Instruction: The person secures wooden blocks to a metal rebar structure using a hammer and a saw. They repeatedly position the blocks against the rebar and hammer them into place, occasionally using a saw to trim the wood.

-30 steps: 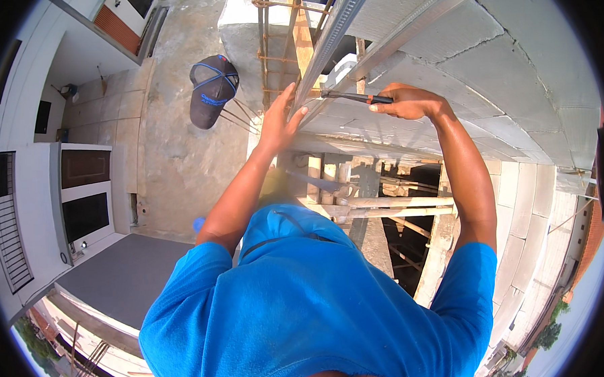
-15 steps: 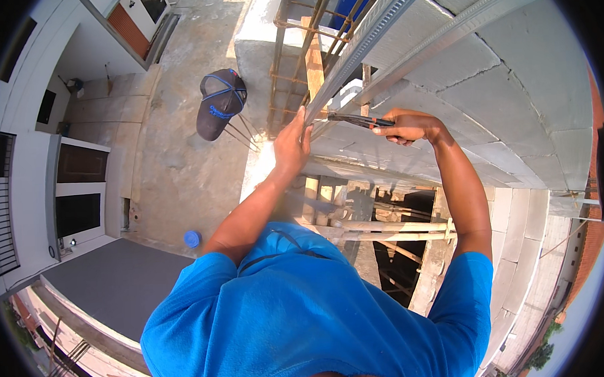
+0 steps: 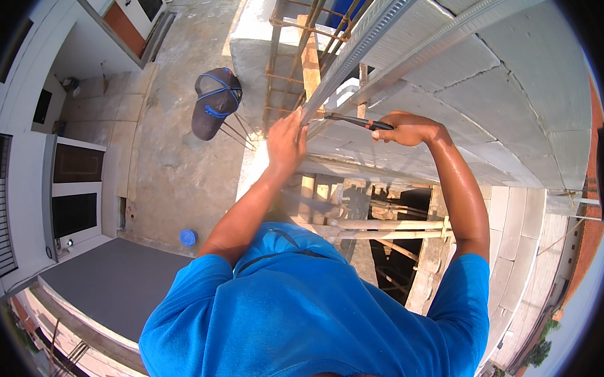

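My left hand (image 3: 287, 143) is wrapped around the lower part of a long silvery metal channel (image 3: 360, 54), which slants up to the right. In my right hand (image 3: 409, 128) is a pair of pliers (image 3: 356, 121) with dark handles and orange-red marks. Their jaws reach left to the channel, just right of my left fingers. Whether the jaws grip the metal or a wire there is too small to tell. A second metal channel (image 3: 443, 35) runs alongside, against the grey block wall (image 3: 459, 80).
Rusty rebar (image 3: 274, 62) and a wooden strip (image 3: 309, 63) stand behind my left hand. A dark cap (image 3: 216, 104) rests to the left, above thin rods. Below lie bamboo poles (image 3: 391, 224) across a dark opening (image 3: 400, 251). A blue round lid (image 3: 187, 237) lies on the concrete floor.
The pliers' handles look closer together in my right hand than before. My left hand stays on the channel. The whole view has shifted slightly.
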### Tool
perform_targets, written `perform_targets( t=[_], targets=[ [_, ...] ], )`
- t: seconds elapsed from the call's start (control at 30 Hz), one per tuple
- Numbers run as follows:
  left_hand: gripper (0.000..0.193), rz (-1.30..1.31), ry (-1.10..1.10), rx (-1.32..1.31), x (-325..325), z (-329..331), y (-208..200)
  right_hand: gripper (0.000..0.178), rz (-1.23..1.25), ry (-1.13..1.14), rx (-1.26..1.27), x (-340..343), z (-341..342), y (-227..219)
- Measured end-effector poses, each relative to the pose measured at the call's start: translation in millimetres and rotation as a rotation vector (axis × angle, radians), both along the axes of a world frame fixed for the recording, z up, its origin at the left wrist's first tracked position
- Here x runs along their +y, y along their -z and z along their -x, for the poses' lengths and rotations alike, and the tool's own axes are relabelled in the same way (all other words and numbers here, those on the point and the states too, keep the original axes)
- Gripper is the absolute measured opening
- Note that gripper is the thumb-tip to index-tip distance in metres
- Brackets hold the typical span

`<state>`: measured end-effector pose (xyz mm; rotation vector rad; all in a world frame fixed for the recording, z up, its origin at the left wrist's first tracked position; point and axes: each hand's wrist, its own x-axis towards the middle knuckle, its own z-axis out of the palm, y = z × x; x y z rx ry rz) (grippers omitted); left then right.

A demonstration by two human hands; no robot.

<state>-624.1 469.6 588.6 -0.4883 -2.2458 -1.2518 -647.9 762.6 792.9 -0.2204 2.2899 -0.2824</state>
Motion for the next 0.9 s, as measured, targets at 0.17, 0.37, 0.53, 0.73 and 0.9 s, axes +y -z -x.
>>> perform_targets(
  t=[0.17, 0.37, 0.53, 0.73, 0.9],
  targets=[
    [0.054, 0.017, 0.012, 0.037, 0.7, 1.8, -7.1, 0.051, -0.027, -0.039, 0.216, 2.4, -25.6, 17.2],
    [0.056, 0.019, 0.022, 0.039, -1.4, 2.9, -5.2, 0.036, 0.192, 0.174, 0.211, -8.5, -54.3, 39.4],
    [0.061, -0.007, 0.081, 0.012, 0.7, 6.4, -8.0, 0.032, 0.062, 0.078, 0.775, -3.3, -88.2, 106.2],
    [0.061, -0.076, 0.26, -0.249, 2.6, 19.5, -16.8, 0.053, -0.066, 0.099, 0.888, -5.2, -91.5, 159.2],
    [0.04, -0.127, 0.288, -0.273, 5.1, 20.3, -22.4, 0.049, -0.111, 0.041, 1.066, 0.4, -80.0, 172.6]
  ],
)
